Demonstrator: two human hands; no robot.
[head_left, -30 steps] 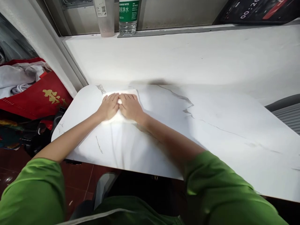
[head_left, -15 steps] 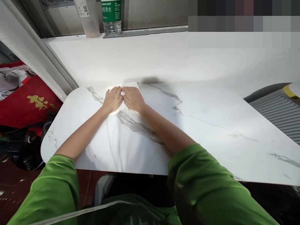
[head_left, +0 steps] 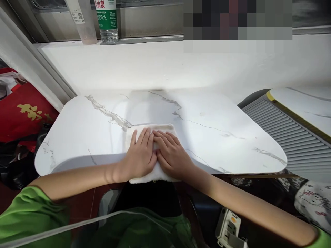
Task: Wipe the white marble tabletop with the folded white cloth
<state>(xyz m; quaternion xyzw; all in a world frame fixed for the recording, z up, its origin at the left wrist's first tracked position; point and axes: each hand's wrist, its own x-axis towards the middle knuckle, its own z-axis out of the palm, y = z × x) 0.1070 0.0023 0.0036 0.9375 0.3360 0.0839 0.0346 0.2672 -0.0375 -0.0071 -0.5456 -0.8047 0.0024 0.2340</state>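
A folded white cloth (head_left: 155, 174) lies on the white, grey-veined tabletop (head_left: 219, 137), at its near edge, with its front part reaching slightly over that edge. My left hand (head_left: 141, 153) rests palm down on the cloth, fingers stretched forward. Beside it my right hand (head_left: 172, 153) presses on the same cloth, also flat, its fingers angled toward the left. Both hands are open, and their thumbs and index fingers meet or nearly touch in the middle. Part of the cloth is hidden beneath the palms.
On the ledge behind stand a clear plastic cup (head_left: 85, 26) and a green-labelled water bottle (head_left: 108, 22). A red bag (head_left: 26, 110) sits at the left. To the right are a ridged grey panel (head_left: 281, 127) and another tabletop (head_left: 307, 103). A power socket (head_left: 229, 225) shows below.
Both hands and the cloth have come from the table's far edge to its near edge, toward me. My elbows now bend outward, and the camera view has shifted to the right.
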